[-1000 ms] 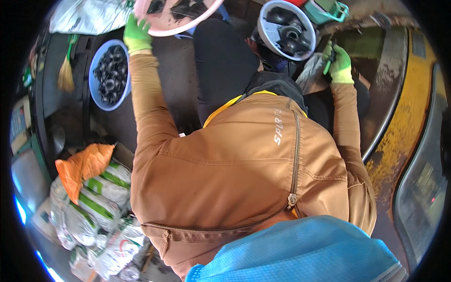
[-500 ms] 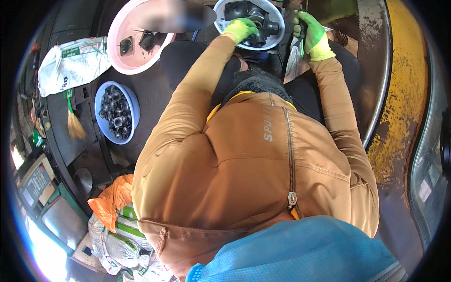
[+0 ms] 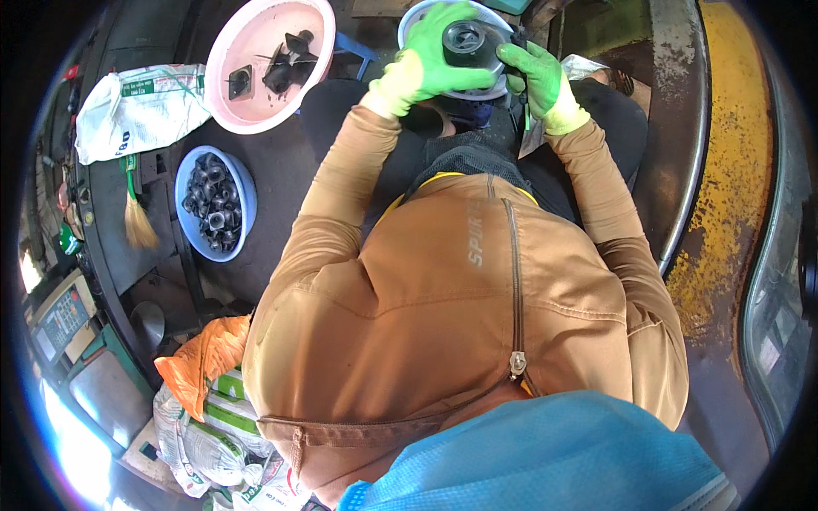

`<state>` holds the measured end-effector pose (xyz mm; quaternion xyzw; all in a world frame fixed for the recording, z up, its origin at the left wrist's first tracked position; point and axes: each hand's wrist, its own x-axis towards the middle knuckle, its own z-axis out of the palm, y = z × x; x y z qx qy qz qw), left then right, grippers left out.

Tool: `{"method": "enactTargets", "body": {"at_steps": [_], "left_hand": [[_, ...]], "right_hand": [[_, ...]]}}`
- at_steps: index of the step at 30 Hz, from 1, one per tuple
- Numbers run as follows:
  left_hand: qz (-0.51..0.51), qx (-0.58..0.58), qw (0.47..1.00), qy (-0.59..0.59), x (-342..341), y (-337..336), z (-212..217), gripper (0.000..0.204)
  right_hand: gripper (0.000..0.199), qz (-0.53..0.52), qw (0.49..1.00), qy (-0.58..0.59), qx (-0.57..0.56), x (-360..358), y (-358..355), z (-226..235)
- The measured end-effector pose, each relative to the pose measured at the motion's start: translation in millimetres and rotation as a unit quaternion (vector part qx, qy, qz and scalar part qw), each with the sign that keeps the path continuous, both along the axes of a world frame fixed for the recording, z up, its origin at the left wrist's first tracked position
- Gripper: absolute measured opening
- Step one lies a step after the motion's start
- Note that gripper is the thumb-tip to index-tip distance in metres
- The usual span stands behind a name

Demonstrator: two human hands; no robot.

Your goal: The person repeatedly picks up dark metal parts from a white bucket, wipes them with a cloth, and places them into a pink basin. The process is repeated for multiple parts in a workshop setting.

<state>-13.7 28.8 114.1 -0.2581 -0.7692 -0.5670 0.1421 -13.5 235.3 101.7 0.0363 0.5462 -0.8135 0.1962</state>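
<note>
Over the white-blue basin (image 3: 411,19) at the top, my left hand (image 3: 426,61) in a green glove is closed around a black moulded part (image 3: 465,43). A round, ring-like opening in the part faces up. Close by on its right is my right hand (image 3: 538,78), also gloved in green, with its fingertips at the part's edge. A slim dark tool (image 3: 518,37) pokes out of the right hand's grip; its working end cannot be made out. Most of the basin's contents are hidden behind my hands.
A pink basin (image 3: 223,109) with a few black parts stands at the upper left. Below it, a blue basin (image 3: 249,200) is full of small black pieces. White sacks (image 3: 141,111), a straw brush (image 3: 136,223) and an orange bag (image 3: 204,362) lie left. A worn yellow metal edge (image 3: 724,196) runs along the right.
My left hand has lifted a black part out of the white-blue basin. The right hand has moved left and down to meet it. A blurred shape over the pink basin is gone.
</note>
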Motion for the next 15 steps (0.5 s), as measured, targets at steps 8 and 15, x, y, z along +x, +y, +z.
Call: {"method": "enactTargets", "body": {"at_steps": [8, 15], "left_hand": [[0.037, 0.144, 0.988, -0.043, 10.7, 15.2, 28.6, 0.049], [0.037, 0.164, 0.985, -0.041, 25.8, 44.5, 17.9, 0.055]], "right_hand": [[0.024, 0.073, 0.995, -0.046, 0.047, 24.8, -2.3, 3.9], [0.046, -0.070, 0.831, 0.439, 0.336, 40.1, -22.0, -26.1]]}}
